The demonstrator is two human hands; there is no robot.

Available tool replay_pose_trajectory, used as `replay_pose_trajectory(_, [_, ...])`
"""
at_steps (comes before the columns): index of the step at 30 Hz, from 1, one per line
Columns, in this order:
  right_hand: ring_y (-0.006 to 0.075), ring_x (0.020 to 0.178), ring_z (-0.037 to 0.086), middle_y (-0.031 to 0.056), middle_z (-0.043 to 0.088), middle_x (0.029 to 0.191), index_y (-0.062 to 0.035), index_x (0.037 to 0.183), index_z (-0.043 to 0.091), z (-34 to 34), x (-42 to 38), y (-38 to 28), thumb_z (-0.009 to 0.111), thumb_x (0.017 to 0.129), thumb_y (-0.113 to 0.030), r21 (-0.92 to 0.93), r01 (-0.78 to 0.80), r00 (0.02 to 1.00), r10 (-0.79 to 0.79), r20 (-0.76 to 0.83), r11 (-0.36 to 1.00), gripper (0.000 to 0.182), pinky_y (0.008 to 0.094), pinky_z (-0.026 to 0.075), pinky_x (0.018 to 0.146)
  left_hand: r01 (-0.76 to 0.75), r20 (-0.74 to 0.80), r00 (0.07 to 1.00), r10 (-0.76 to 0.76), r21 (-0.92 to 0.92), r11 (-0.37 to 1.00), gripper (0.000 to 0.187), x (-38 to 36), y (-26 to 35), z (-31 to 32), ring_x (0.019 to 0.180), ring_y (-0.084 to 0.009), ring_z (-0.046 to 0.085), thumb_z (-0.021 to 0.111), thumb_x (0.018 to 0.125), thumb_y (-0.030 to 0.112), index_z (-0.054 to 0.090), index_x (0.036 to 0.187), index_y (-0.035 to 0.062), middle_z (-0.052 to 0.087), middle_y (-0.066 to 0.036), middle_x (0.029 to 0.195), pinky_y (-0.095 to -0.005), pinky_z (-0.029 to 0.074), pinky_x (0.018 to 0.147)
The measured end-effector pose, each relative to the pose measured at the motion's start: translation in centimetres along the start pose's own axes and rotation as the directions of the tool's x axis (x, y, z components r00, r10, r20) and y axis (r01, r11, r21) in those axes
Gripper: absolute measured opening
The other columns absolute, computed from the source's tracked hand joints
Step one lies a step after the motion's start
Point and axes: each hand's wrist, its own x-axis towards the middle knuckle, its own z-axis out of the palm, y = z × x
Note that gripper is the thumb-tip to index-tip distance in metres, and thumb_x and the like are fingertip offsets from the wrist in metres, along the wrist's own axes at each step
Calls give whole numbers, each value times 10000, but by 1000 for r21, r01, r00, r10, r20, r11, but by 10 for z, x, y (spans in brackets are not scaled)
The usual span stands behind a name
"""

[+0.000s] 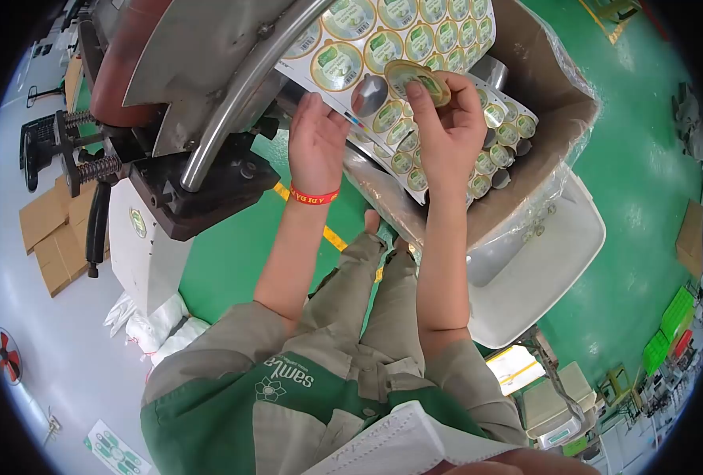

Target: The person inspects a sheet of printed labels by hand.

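Observation:
My right hand [450, 131] pinches a round gold-rimmed lid [401, 73] with green print between thumb and fingers, above a large printed sheet [367, 70]. Rows of matching round lid designs cover the sheet. Just left of the lid, a grey round spot [369, 96] shows among the designs, perhaps a cut-out. My left hand [317, 142], with a red wristband, grips the sheet's near edge, its fingers partly hidden. More printed sheets [490, 158] lie underneath, inside a cardboard box [553, 95] lined with clear plastic.
A machine with a curved metal bar [240, 99] and a dark block [201, 186] stands close on the left. A white tub [553, 261] sits below the box at right. White bags [157, 328] and flat cardboard [58, 241] lie on the left floor.

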Motion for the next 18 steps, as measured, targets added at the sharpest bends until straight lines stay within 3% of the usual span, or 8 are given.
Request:
replay_pose_trajectory(11, [52,732,558,18,644,890,7,1018,609,2,-8,1,690,816,-76,-38,-15,1000,16,14,999,233,198,450,628,-8,-3,1000,8,14,1000,352,-2,2,6,1156,-246,506,379,953,216,459,1224,6,517,-127,1253,-381,372,1002])
replay_pose_trajectory(13, [53,744,557,17,645,884,7,1017,609,1,-8,1,687,818,-72,-31,11,1000,-12,-5,999,228,198,449,636,1,-46,999,0,37,999,462,-2,0,4,1216,-266,453,370,959,283,377,1327,3,477,-130,1308,-414,331,1043])
replay_pose_trajectory(18, [49,738,549,12,641,873,6,1012,611,0,-10,-4,681,817,-55,-48,2,1000,-2,0,999,216,193,452,663,26,-101,994,-32,-57,998,436,-1,-5,-4,1202,-259,460,404,947,282,421,1301,27,493,-107,1293,-404,331,1026])
